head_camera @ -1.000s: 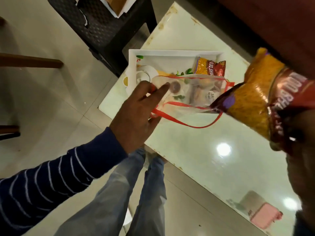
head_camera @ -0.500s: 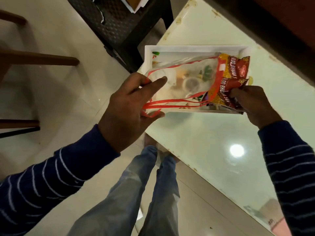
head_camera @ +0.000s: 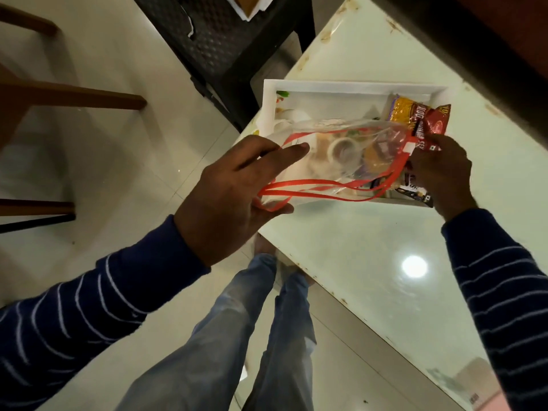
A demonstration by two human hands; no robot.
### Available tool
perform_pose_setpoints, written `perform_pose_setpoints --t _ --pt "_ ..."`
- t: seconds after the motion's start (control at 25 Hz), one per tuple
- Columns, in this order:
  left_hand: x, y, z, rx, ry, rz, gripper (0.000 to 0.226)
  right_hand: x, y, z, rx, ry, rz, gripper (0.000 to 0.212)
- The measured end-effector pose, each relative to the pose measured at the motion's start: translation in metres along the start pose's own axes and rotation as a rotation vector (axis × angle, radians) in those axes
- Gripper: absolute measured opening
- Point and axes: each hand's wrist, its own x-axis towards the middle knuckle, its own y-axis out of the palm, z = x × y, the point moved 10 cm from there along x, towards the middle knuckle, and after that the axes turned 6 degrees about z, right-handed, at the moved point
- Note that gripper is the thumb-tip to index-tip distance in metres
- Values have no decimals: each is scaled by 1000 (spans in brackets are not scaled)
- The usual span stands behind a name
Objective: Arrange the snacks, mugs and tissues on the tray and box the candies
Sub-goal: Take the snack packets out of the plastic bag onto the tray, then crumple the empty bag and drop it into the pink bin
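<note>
- Head view: the left hand (head_camera: 225,197) pinches the red handles of the clear bag (head_camera: 341,149), held over the white tray (head_camera: 326,87) on the desk (head_camera: 370,247).
- The right hand (head_camera: 441,170) has its fingers closed on a red-and-yellow snack packet (head_camera: 427,123) at the tray's right end.
- The bag's long axis runs left to right between the hands; the right hand is nearer the snacks.

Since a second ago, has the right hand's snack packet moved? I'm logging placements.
Yes. The snack packet came down from near the camera to the tray, at its right end.
</note>
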Motion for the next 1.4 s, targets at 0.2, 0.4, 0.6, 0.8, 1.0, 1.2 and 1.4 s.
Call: perform_pose_setpoints --t 0.2,0.4,0.6,0.8,1.0,1.2,1.4 --pt "11 -18 -21 -88 96 0 79 -115 -14 33 271 -225 -93 67" --pt "12 -96 -71 -205 201 18 89 -221 -77 139 -23 -545 -58 118" --pt "5 -203 -138 -385 276 20 67 -299 -109 270 -480 -696 62 114" --pt "-3 -350 -195 -400 426 -141 70 -359 -197 379 -273 -798 -51 28" --pt "-20 -492 -214 -435 550 -377 95 -433 -338 467 40 -886 -238 23" --pt "-16 -549 -208 -612 460 -545 122 -496 -423 509 245 -962 -294 17" --pt "19 -557 -261 -964 605 -377 117 -532 -472 524 604 -1009 -366 20"
